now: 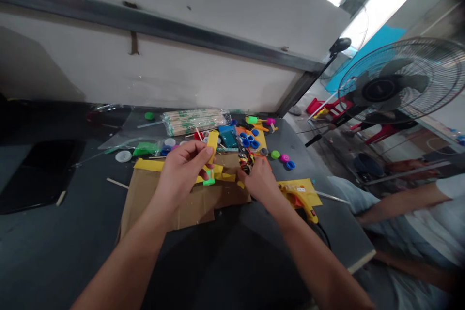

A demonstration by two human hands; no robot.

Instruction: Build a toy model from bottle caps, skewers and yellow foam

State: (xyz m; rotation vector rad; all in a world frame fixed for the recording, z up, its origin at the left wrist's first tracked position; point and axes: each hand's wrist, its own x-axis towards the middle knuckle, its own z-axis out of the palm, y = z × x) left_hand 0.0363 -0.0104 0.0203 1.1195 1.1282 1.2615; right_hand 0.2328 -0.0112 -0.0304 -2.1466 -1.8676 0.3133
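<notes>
My left hand (pixel 183 167) pinches a short flat yellow strip (pixel 212 145) upright between thumb and fingers. To its right, my right hand (pixel 260 177) is closed around a tool with dark jaws and black, red and yellow handles that looks like pliers (pixel 244 159); the fingers hide part of it. Beneath both hands lies brown cardboard (pixel 196 208) with yellow pieces along its top edge. A small bright green piece (pixel 209 178) rests on it between the hands.
Wrapped wooden sticks (pixel 196 121), blue bottle caps (pixel 250 141) and a white cap (pixel 123 156) lie on the dark table. A yellow glue gun (pixel 303 201) sits right. A black tablet-like slab (pixel 39 172) is left. Beyond are a fan (pixel 385 88) and another person (pixel 410 223).
</notes>
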